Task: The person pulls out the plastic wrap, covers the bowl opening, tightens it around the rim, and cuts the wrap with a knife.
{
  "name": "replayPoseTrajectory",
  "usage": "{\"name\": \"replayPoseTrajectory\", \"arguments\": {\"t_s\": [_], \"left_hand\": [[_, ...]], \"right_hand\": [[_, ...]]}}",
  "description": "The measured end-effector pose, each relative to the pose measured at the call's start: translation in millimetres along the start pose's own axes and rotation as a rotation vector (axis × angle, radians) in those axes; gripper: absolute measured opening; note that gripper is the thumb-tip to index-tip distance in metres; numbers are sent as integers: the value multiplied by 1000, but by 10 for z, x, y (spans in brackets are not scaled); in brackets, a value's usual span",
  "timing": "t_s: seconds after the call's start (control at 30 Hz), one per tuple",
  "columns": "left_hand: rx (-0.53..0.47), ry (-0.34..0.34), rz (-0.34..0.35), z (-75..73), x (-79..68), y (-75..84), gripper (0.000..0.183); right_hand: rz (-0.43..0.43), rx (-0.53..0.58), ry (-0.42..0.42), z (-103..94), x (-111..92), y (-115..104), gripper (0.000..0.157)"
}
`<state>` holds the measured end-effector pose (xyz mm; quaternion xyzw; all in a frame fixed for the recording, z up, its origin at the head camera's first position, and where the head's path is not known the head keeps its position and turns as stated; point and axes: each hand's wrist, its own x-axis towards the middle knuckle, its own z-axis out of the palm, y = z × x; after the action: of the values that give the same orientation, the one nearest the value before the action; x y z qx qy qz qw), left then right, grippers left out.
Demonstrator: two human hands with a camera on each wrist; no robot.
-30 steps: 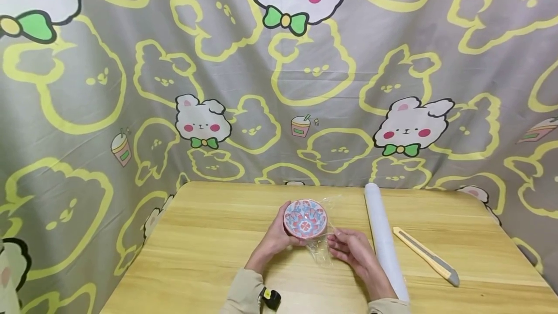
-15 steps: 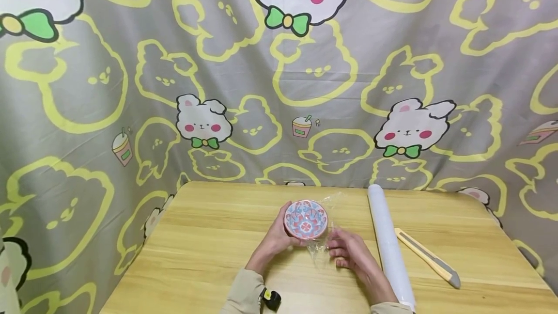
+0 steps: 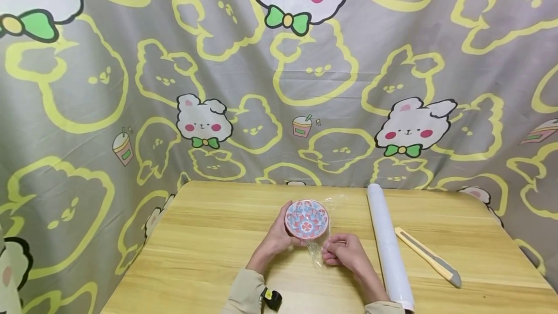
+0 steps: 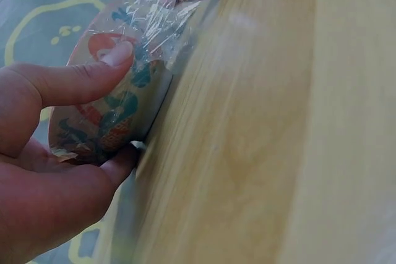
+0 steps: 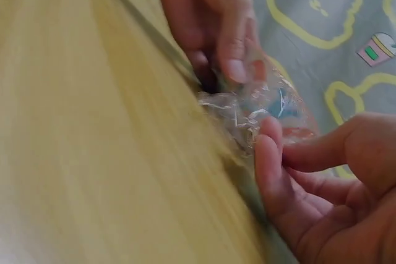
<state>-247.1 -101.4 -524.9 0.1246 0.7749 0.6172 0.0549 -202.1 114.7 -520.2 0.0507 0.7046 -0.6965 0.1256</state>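
A small bowl [image 3: 306, 220] with a red, blue and white flower pattern is tilted toward me above the table. My left hand [image 3: 279, 231] grips it from the left, thumb on its side in the left wrist view. Clear plastic film [image 4: 164, 20] covers the bowl's outside, and its loose edges stick out at the right and below. My right hand [image 3: 346, 254] is at the bowl's lower right, where thumb and fingers pinch the film's edge, as the right wrist view shows. The bowl's underside is hidden in the head view.
A long roll of film [image 3: 389, 246] lies right of my right hand. Beyond it rests a yellow and grey utility knife [image 3: 429, 257]. The wooden table [image 3: 196, 236] ends at a patterned curtain [image 3: 244, 71] behind and at both sides.
My right hand has shifted slightly left and down along the film, its fingers opening a little and then pinching again. The left hand and bowl stay nearly still. The roll has rolled slightly right.
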Motion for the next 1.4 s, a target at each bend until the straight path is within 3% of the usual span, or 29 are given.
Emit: {"name": "replayPoseTrajectory", "arguments": {"t_s": [0.3,0.57,0.67,0.8,0.97,1.2,1.4], "left_hand": [[-49,-62,-13,-35,5,-17,130],[-61,-180,-2,-59,-4,-11,141],[0,-161,-4,-42,-14,14,143],[109,-81,11,-6,-1,16,142],[99,-29,37,20,28,-22,134],[0,-39,11,-22,4,-45,126],[-1,-72,11,-9,-8,11,132]], "right_hand": [[23,243,-30,141,76,66,23],[45,301,-101,173,76,92,23],[38,299,-116,201,73,91,25],[32,289,-137,232,73,89,26],[30,240,-185,135,53,59,34],[8,283,24,-11,37,9,46],[8,348,95,27,66,3,30]]}}
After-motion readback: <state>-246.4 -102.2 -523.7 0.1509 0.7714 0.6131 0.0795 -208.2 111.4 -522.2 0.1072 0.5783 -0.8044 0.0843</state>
